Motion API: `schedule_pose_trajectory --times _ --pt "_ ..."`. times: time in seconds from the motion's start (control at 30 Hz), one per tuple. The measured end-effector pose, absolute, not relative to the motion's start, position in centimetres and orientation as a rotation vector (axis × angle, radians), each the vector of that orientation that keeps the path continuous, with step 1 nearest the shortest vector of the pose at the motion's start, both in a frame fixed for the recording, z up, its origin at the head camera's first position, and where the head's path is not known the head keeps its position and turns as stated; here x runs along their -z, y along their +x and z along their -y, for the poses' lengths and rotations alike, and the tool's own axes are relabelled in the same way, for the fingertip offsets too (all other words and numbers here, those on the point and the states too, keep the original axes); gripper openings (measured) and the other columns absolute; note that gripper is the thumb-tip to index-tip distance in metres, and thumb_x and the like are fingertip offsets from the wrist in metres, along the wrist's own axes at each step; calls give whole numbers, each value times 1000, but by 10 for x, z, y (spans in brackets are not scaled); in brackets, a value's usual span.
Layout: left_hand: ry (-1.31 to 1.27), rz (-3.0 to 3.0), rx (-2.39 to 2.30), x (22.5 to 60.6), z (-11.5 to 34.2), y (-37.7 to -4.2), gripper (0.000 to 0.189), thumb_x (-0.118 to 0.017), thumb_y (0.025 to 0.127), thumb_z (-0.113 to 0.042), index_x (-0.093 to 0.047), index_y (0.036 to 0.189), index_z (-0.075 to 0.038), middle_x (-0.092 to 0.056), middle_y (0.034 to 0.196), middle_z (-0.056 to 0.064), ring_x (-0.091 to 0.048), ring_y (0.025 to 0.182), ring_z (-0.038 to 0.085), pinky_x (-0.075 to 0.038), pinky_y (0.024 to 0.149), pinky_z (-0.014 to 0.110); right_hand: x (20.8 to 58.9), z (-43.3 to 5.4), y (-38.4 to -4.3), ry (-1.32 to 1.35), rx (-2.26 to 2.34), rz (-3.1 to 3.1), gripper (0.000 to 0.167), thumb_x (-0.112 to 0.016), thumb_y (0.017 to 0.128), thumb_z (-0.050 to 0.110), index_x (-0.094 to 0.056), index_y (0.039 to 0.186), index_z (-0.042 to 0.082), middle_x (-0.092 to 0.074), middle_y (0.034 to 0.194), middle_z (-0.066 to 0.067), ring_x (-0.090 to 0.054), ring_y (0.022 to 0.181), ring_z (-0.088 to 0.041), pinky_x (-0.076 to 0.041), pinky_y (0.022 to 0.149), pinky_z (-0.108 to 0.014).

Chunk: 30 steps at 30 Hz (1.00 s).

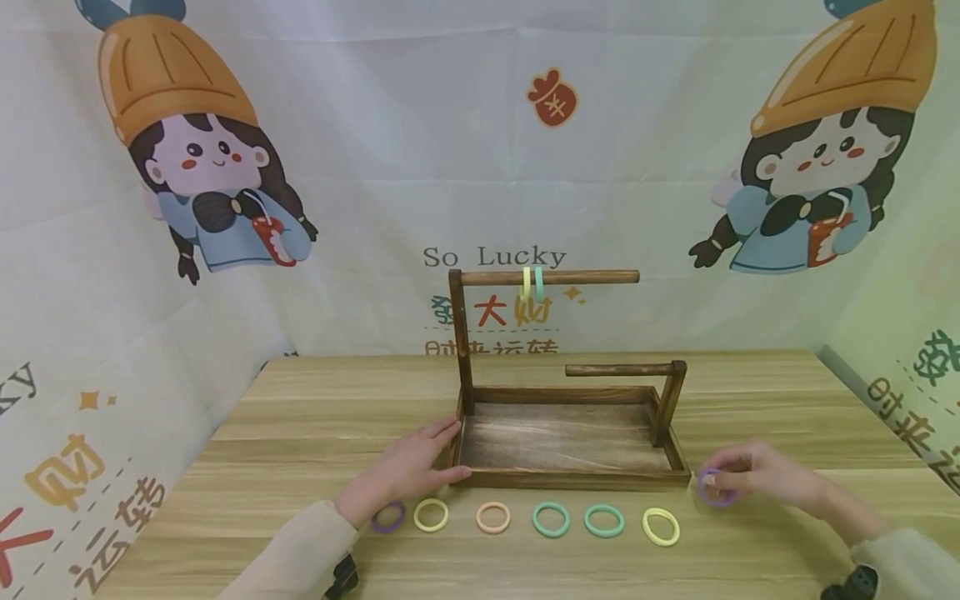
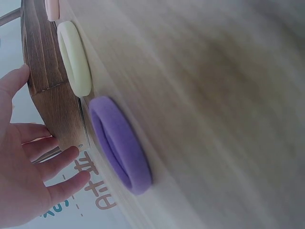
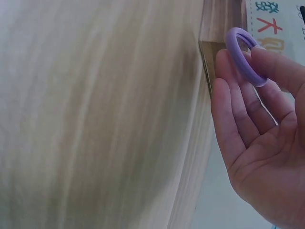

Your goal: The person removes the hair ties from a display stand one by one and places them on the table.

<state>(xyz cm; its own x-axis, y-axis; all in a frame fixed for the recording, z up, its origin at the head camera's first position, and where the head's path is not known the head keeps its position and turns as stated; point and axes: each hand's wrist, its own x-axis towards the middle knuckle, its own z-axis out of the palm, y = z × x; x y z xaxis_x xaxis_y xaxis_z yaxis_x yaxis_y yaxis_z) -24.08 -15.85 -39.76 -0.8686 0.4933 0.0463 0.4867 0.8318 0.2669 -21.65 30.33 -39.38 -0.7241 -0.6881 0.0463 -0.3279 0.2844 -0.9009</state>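
Note:
Between thumb and fingers my right hand [image 1: 765, 477] pinches a purple hair tie [image 3: 242, 58], to the right of the brown wooden stand [image 1: 573, 479]. At the stand's left end, my left hand [image 1: 405, 467] rests against the tray part with its fingers loosely extended. A second purple hair tie [image 2: 119, 145] lies on the table below that hand, partly covered by it in the head view. On the upper bar [image 1: 592, 277] hang a yellow hair tie [image 1: 526, 283] and a green hair tie [image 1: 539, 284]. The lower bar [image 1: 618, 370] carries nothing.
In a row before the stand lie a pale yellow hair tie [image 1: 431, 529], a peach one, two green ones and a bright yellow hair tie [image 1: 661, 542]. Printed cloth [image 1: 375, 167] hangs behind and beside the wooden table [image 1: 337, 392].

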Motion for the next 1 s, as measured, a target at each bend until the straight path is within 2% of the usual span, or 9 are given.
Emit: schedule_pose_trajectory --times 0.37,0.73,1.0 --pt "818 -2990 -424 400 159 -241 76 -50 82 -55 -34 134 -2 -33 136 15 -35 119 36 -31 93 51 411 -292 -213 -1028 1393 -2139 17 -49 87 -2 -57 97 -14 -62 81 -8 -59 69 -13 -51 57 -31" --pt "818 -2995 -413 401 160 -243 77 -48 82 -56 -34 135 -3 -32 137 15 -35 119 37 -31 93 52 406 -291 -207 -1060 1226 -2328 19 -54 84 1 -59 98 -10 -63 89 -5 -57 78 -12 -50 64 -26" --pt "818 -3002 -407 401 160 -243 77 -48 81 -57 -34 134 -2 -32 137 15 -35 119 36 -31 93 51 402 -294 -209 -1010 1137 -2426 22 -51 84 -1 -57 103 -10 -60 97 -18 -56 85 -17 -48 69 -25"
